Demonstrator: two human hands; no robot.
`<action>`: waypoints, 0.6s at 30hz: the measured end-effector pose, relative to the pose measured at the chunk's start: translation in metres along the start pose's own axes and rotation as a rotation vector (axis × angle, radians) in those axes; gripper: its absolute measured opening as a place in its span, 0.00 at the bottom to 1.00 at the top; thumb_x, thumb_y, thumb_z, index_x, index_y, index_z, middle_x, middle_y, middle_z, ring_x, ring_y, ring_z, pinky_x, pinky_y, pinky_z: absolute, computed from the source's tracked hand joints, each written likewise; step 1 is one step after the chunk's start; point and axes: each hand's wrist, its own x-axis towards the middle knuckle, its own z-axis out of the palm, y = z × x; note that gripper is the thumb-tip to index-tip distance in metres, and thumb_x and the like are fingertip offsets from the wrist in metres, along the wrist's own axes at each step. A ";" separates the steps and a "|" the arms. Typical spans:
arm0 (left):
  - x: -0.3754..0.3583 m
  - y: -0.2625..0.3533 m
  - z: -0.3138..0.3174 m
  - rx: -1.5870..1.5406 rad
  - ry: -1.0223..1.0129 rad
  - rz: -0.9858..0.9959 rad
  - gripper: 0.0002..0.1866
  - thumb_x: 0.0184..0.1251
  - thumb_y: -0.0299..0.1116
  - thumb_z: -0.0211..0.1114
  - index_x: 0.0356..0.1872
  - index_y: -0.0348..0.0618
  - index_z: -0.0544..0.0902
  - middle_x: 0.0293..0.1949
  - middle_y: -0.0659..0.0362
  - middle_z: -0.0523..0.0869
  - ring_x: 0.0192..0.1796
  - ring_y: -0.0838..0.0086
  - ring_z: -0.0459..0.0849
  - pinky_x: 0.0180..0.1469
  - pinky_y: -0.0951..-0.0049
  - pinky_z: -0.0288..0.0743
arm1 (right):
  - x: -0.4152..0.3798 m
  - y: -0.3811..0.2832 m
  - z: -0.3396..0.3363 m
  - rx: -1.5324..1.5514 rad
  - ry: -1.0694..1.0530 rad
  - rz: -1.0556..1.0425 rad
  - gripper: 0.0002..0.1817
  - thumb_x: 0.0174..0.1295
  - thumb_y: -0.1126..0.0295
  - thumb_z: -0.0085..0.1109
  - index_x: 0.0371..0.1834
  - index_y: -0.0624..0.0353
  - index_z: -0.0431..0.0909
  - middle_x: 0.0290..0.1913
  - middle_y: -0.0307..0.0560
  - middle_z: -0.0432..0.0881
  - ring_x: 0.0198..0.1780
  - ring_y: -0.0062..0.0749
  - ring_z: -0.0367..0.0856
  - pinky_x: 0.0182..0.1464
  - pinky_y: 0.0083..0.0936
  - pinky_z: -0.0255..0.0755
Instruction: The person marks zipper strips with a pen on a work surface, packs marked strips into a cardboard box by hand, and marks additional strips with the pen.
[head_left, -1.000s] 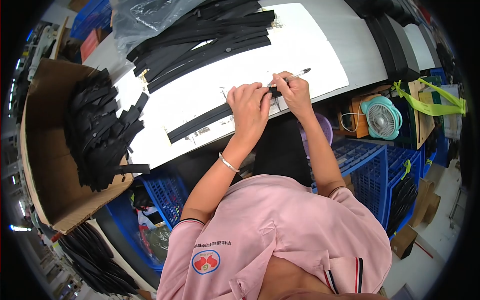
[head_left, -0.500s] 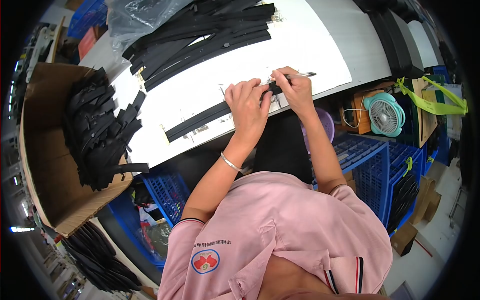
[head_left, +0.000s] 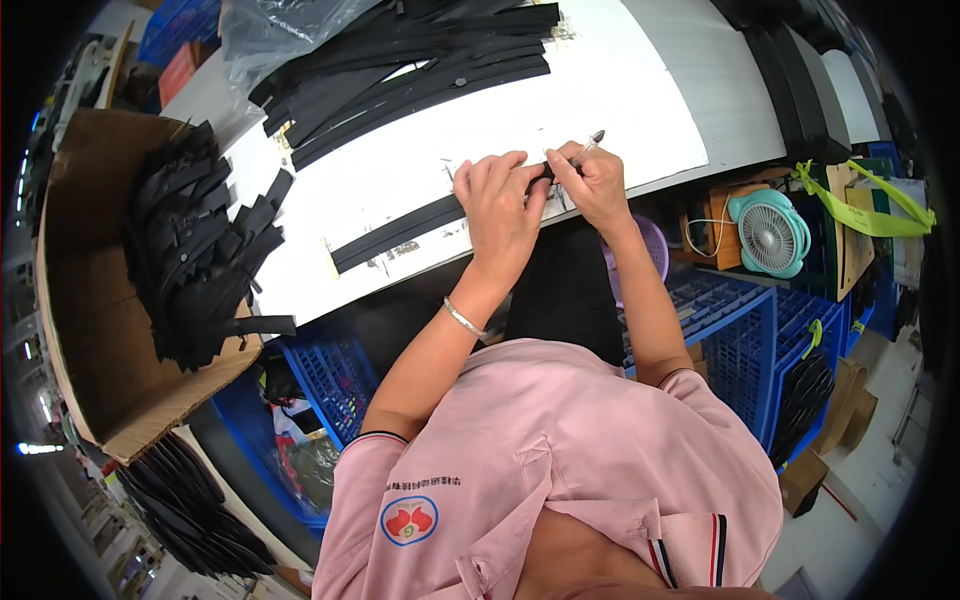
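Observation:
A black strip (head_left: 400, 232) lies along the near edge of the white board (head_left: 620, 90). My left hand (head_left: 500, 205) rests on the strip's right part, its fingers bent and the thumb near the strip's end. Beside it, my right hand (head_left: 592, 187) is closed around a pen (head_left: 592, 143), whose dark end points up and away to the right. The right fingertips are at the strip's end, close to my left fingers. Farther back on the board lies a pile of long black strips (head_left: 420, 75).
At the left, a cardboard box (head_left: 85, 290) holds many short black strips (head_left: 190, 250), some spilling over the board. A clear plastic bag (head_left: 285, 35) lies at the back. On the right are a teal fan (head_left: 769, 232), blue crates (head_left: 735, 340) and a purple basket (head_left: 652, 250).
The pen has tilted from nearly level to pointing more upward in my right hand. Both hands remain close together at the strip's end.

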 end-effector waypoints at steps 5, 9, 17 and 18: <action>-0.001 -0.002 0.002 -0.001 0.002 0.005 0.09 0.58 0.30 0.75 0.40 0.45 0.89 0.49 0.60 0.86 0.58 0.64 0.79 0.70 0.52 0.57 | 0.001 -0.001 -0.003 -0.058 -0.035 -0.025 0.12 0.65 0.69 0.65 0.24 0.61 0.83 0.19 0.45 0.79 0.21 0.35 0.76 0.28 0.31 0.67; -0.008 0.002 -0.007 0.065 -0.022 0.000 0.17 0.61 0.30 0.72 0.52 0.46 0.87 0.63 0.55 0.79 0.67 0.59 0.74 0.73 0.47 0.52 | -0.003 0.004 -0.005 0.095 -0.052 0.123 0.11 0.67 0.70 0.63 0.26 0.63 0.83 0.20 0.43 0.81 0.22 0.26 0.78 0.28 0.27 0.69; -0.011 -0.007 -0.020 0.087 -0.166 -0.017 0.19 0.72 0.34 0.65 0.61 0.44 0.82 0.71 0.48 0.73 0.76 0.51 0.65 0.73 0.29 0.44 | -0.012 0.007 -0.005 0.279 0.192 0.159 0.13 0.73 0.73 0.58 0.29 0.67 0.80 0.26 0.40 0.79 0.26 0.16 0.75 0.29 0.16 0.74; 0.000 -0.015 -0.019 0.085 -0.178 -0.006 0.18 0.73 0.34 0.64 0.62 0.44 0.82 0.71 0.47 0.72 0.76 0.51 0.65 0.73 0.28 0.44 | -0.014 0.012 -0.004 0.259 0.205 0.157 0.13 0.74 0.73 0.58 0.29 0.67 0.80 0.26 0.40 0.79 0.26 0.16 0.75 0.30 0.16 0.74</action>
